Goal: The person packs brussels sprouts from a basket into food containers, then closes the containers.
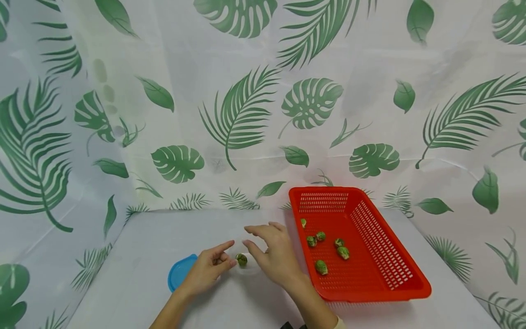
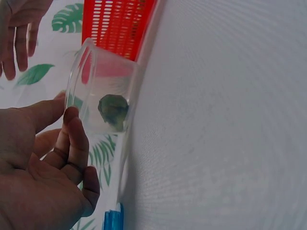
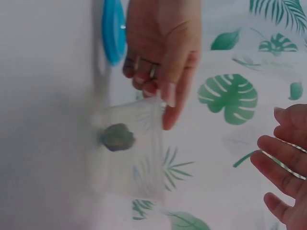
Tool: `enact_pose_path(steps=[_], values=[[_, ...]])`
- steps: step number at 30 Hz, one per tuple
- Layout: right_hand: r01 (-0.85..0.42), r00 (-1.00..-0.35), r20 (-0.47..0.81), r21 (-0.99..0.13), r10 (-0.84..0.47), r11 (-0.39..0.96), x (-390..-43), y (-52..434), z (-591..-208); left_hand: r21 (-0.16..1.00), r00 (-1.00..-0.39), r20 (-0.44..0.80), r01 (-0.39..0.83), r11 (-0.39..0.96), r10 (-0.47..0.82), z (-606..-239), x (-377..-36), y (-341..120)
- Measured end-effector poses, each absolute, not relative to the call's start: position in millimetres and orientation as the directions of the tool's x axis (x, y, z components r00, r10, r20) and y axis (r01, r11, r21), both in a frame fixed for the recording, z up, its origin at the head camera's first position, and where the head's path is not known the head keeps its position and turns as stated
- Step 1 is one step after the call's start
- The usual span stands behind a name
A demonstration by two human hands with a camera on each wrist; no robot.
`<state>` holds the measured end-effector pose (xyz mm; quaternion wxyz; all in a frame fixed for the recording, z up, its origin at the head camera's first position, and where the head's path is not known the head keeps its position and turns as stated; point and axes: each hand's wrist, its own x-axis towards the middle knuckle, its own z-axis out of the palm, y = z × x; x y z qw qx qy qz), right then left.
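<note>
Clear plastic makes up the small cup point(image 2: 127, 81), which stands upright on the white worktop point(image 1: 139, 256) with a single green sprout point(image 1: 241, 260) lying on its floor, toward the left side. The hands are apart, one on either side of the cup: the left hand point(image 1: 208, 268) pinches its rim between thumb and finger, while the right hand point(image 1: 276, 256) is held off to the right with its thumb and fingers spread, touching nothing.

Right of them sits a red plastic basket point(image 1: 382, 228) with slotted walls. Six more sprouts point(image 1: 343, 252) show in it, scattered over the left part of its floor, some in touching pairs. Left of the cup, a round blue lid point(image 1: 177, 273) lies on the worktop, partly hidden by the left hand.
</note>
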<state>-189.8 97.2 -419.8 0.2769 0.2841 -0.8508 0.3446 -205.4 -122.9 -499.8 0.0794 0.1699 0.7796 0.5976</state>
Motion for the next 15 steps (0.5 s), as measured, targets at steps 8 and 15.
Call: enact_pose_path(steps=[8, 15], values=[[-0.679, -0.664, 0.682, -0.382, -0.305, 0.627, -182.0, 106.8, -397.1, 0.959, -0.92, 0.092, 0.185, 0.215, 0.381, -497.9, -204.8, -123.9], [-0.684, -0.651, 0.69, -0.351, -0.317, 0.64, -176.1, 112.4, -381.1, 0.961, -0.923, 0.079, 0.171, 0.218, 0.377, -497.7, -203.9, -123.6]])
